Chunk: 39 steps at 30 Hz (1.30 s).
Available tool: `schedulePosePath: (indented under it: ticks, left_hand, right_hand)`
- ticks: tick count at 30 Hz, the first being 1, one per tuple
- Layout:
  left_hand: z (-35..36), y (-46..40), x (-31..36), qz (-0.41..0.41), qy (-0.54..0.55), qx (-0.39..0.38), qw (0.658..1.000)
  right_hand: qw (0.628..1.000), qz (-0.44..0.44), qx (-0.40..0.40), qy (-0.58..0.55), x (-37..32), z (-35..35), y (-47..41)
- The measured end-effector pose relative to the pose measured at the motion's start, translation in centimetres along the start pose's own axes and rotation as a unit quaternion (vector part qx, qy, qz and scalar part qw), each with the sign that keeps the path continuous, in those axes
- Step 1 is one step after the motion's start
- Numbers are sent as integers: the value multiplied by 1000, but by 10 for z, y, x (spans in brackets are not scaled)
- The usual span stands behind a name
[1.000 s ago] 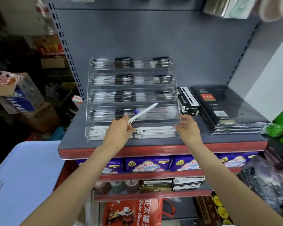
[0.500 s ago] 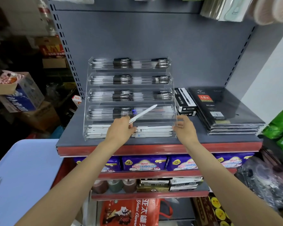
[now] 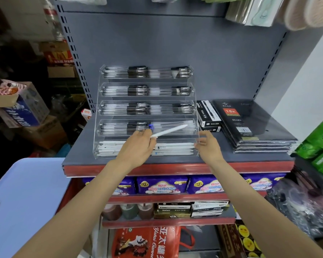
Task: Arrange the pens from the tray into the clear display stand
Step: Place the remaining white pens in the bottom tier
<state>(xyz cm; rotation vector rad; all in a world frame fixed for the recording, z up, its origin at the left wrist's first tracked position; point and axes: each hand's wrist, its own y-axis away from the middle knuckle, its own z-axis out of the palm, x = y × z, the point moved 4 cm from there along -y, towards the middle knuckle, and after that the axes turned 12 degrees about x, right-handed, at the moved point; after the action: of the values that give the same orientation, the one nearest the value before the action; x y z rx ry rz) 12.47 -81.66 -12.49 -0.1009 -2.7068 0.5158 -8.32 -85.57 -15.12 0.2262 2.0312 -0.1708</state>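
Shop shelf point(image 3: 175, 161), grey backboard. Clear display stand point(image 3: 147, 112) on it; upper tiers hold black pens. Left hand point(image 3: 138, 148) pinches white pen point(image 3: 169, 130), tip over second tier's right half. Right hand point(image 3: 207, 146) steadies stand's right wall, fingers curled on edge. Advice: level pen, lower flat into tier.

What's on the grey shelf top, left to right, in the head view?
Clear display stand → left hand holding a white pen → right hand at the stand's right edge → black pen boxes → stack of black diaries.
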Motion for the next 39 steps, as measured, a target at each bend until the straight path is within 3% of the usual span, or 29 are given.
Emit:
schedulePosePath:
  ticks: [3, 8, 16, 21, 39]
  left_hand:
    - [0, 0, -7, 55, -56, -32, 996]
    - [6, -6, -6, 67, -55, -67, 994]
    - [9, -8, -6, -19, 67, -55, 996]
    - [-1, -5, -30, -36, -3, -21, 999]
    - [14, -16, -12, -109, -42, -122, 986]
  right_hand:
    - [1000, -3, -2, -1, 0, 0, 0]
    - [1000, -7, 6, 2, 0, 2, 0]
    - [1000, -8, 13, 4, 2, 2, -1]
    - [1000, -13, 25, 8, 3, 4, -2]
    - [999, -20, 44, 22, 4, 6, -1]
